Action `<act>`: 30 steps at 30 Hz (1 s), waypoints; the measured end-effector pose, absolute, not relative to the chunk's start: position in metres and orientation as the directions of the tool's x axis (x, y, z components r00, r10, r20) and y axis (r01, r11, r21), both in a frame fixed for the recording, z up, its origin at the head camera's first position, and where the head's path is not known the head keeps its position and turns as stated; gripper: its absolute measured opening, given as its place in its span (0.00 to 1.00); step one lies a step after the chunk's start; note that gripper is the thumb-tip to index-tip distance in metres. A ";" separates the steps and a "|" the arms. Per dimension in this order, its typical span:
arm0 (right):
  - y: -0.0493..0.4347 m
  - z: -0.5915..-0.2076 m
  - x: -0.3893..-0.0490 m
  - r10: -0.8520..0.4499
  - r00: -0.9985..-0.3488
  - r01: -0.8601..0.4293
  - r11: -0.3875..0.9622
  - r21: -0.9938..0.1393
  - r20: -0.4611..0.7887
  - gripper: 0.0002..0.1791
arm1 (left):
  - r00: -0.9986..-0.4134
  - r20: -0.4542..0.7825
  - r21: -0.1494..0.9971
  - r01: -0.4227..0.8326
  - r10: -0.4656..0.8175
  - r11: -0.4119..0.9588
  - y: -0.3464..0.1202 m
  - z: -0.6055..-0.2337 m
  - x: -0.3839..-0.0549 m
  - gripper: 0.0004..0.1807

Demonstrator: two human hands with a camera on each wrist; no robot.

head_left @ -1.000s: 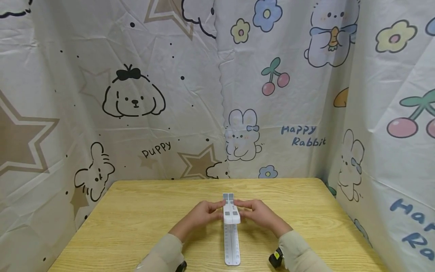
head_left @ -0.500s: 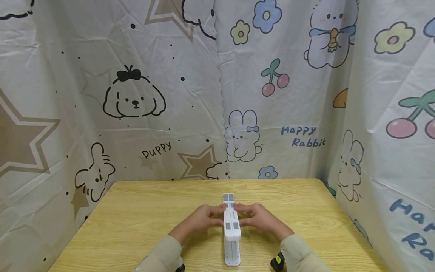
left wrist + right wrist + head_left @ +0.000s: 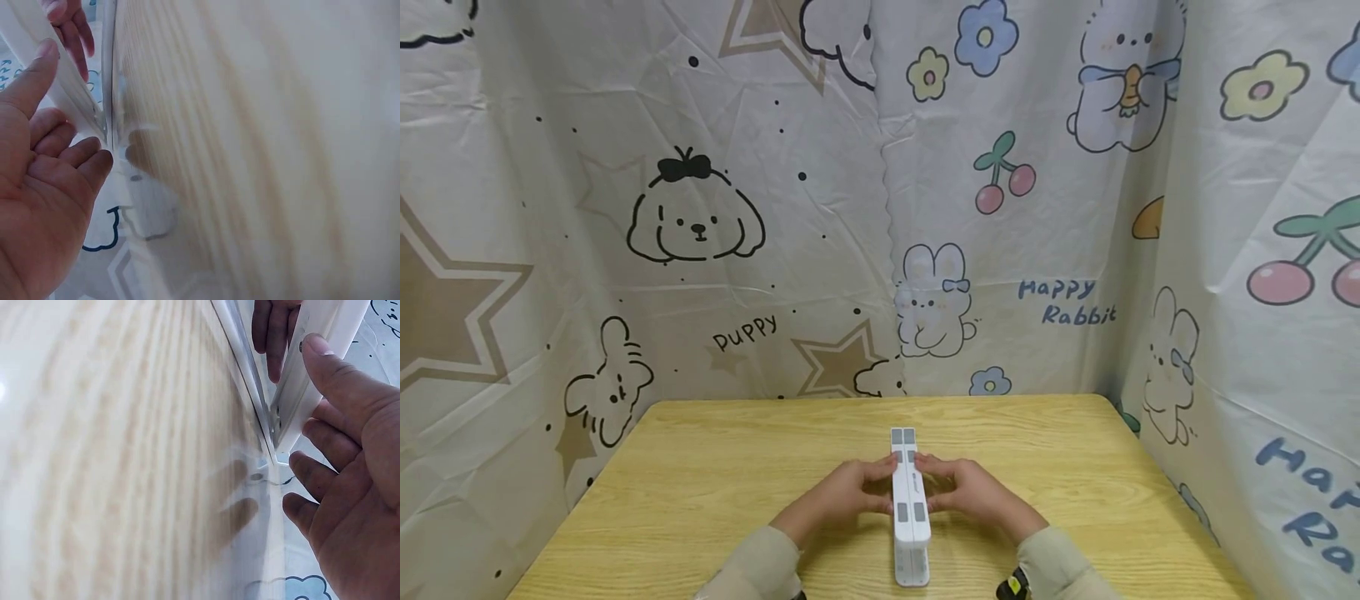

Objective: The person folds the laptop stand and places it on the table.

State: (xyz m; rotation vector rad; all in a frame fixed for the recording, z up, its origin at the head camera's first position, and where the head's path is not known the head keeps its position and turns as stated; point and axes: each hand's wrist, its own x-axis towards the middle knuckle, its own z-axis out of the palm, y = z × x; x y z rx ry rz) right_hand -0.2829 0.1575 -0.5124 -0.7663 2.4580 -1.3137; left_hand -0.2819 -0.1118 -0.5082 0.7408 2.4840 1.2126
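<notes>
A white folding laptop stand with grey pads lies lengthwise on the table, its upper arm tilted over the flat base. The two parts meet at the far end and leave a narrow gap at the near end. From the left, my left hand holds the upper arm's side, and my right hand holds the opposite side. The left wrist view has the left thumb against the white arm, fingers bent close to the hinge end. In the right wrist view, the right thumb presses the arm likewise.
The wooden table extends around the stand on every side. A printed curtain hangs behind it and along both sides. A black wrist device sits under the right sleeve.
The stand's upper arm has swung down toward the near end, covering more of the base and narrowing the gap. Both hands have come slightly nearer with it, still at its sides.
</notes>
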 end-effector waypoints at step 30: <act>0.154 -0.517 -0.275 -0.553 -0.832 -0.377 0.518 -0.768 0.035 0.42 | -0.851 0.028 0.769 0.354 0.525 0.532 -0.108 -0.519 -0.282 0.45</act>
